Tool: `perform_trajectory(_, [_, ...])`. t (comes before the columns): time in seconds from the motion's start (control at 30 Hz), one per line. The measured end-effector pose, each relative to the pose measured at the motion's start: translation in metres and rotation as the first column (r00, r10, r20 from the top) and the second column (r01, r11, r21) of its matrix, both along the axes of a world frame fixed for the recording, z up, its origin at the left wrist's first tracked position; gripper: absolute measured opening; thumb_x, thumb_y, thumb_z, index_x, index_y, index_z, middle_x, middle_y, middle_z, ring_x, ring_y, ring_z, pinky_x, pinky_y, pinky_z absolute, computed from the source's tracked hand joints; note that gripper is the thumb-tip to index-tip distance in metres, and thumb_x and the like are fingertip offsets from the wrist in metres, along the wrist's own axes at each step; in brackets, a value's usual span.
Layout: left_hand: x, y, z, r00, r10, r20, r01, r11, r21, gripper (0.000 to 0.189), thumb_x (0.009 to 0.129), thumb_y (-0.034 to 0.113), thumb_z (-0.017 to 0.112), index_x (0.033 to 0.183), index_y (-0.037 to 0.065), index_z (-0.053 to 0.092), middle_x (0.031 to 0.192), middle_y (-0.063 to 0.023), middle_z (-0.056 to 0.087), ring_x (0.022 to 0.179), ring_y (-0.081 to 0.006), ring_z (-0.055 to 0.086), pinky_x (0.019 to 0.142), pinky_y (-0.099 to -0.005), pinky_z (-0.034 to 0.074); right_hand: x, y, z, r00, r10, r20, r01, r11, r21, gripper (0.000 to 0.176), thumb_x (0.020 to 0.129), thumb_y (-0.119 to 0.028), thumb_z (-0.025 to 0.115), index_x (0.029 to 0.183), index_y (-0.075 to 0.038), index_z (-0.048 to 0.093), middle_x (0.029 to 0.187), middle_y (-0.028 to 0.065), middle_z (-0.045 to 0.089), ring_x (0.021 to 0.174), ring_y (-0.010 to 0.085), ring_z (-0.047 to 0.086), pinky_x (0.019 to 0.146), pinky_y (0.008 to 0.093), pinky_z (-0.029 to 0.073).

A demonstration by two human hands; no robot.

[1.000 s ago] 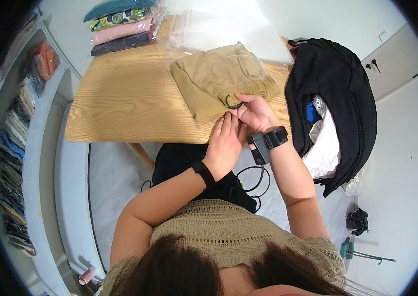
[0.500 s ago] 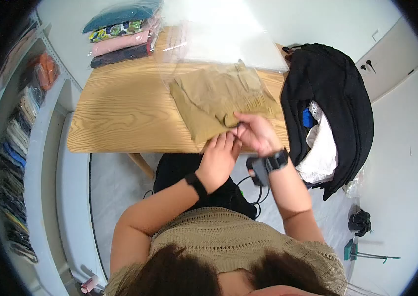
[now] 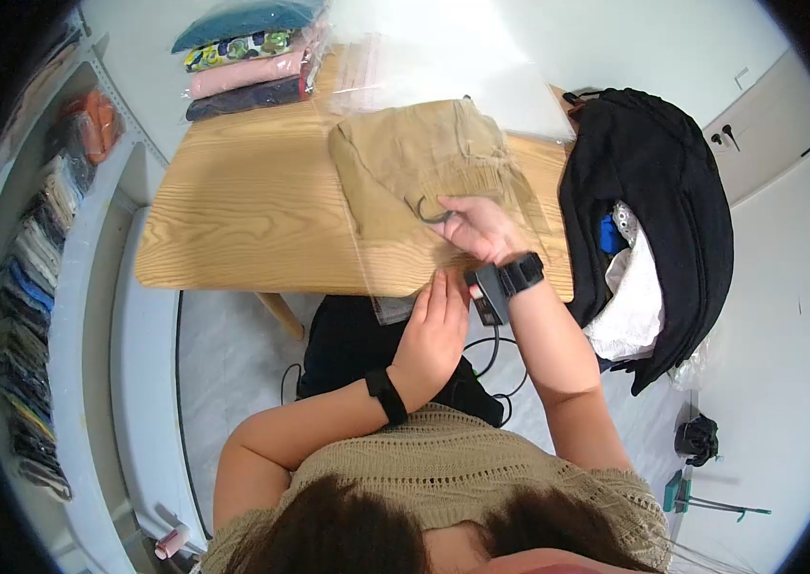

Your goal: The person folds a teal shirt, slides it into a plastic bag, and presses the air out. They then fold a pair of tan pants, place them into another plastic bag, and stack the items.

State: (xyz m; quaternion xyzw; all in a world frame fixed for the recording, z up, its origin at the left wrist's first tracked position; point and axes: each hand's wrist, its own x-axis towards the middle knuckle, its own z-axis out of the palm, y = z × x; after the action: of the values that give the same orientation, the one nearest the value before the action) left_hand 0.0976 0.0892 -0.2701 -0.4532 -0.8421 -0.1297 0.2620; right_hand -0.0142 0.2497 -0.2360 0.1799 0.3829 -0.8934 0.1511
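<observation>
A folded khaki garment (image 3: pixel 405 148) lies inside a clear plastic bag on the wooden table (image 3: pixel 233 225). My right hand (image 3: pixel 479 230) is over the garment's lower right part, its fingers closed around a dark curved item (image 3: pixel 432 212) too small to name. Near the table's front edge, my left hand (image 3: pixel 438 316) has its fingers stretched out flat on the bag's lower end, which hangs over the edge. Black bands are on both wrists, and the right one carries a small dark device.
Packed, folded clothes (image 3: pixel 247 72) are stacked at the table's back left. Clear plastic bags (image 3: pixel 453 67) lie at the back. A black garment with white cloth (image 3: pixel 627 301) is at the right. Shelves of packed clothes (image 3: pixel 32 287) line the left side.
My right hand has moved up and slightly left, away from my left hand, with the dark curved item. My left hand is a little lower, its fingers straighter. The bag's lower end now hangs over the edge.
</observation>
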Motion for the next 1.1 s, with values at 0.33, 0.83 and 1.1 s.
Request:
perform_trajectory(0.33, [0.0,-0.005,0.004,0.999,-0.023,0.038,0.024,0.999,-0.035,0.043,0.08,0.012,0.046,0.114,-0.013,0.052,0.118,-0.0292,0.051,0.118,-0.042,0.045,0.103,-0.0466,0.034,-0.061,-0.004,-0.006,0.994,-0.063,-0.092,0.046,0.983,-0.176,0.034,0.089,0.006,0.045,0.122,0.005,0.041,0.123,0.0211,0.048,0.111,0.0341,0.051,0.095,0.0465,0.045])
perform_trajectory(0.83, [-0.003,-0.027,0.02,0.988,-0.032,0.148,0.025,0.999,0.045,0.04,0.08,0.015,0.049,0.116,-0.003,0.055,0.122,-0.0175,0.054,0.118,-0.03,0.048,0.099,-0.0466,0.035,-0.068,-0.004,0.001,0.99,-0.113,-0.088,0.114,0.993,0.012,0.03,0.088,0.005,0.044,0.118,0.007,0.041,0.121,0.0208,0.047,0.107,0.0317,0.053,0.088,0.0417,0.048])
perform_trajectory(1.1, [-0.004,-0.04,0.022,0.984,-0.029,0.174,0.024,0.999,0.032,0.037,0.079,0.015,0.054,0.112,0.0,0.059,0.118,-0.0137,0.057,0.115,-0.0258,0.05,0.099,-0.0483,0.035,-0.032,-0.012,-0.003,0.945,-0.227,-0.236,0.18,0.962,-0.205,0.039,0.094,-0.016,0.051,0.126,0.0,0.036,0.128,0.0174,0.042,0.115,0.0323,0.046,0.097,0.0405,0.042])
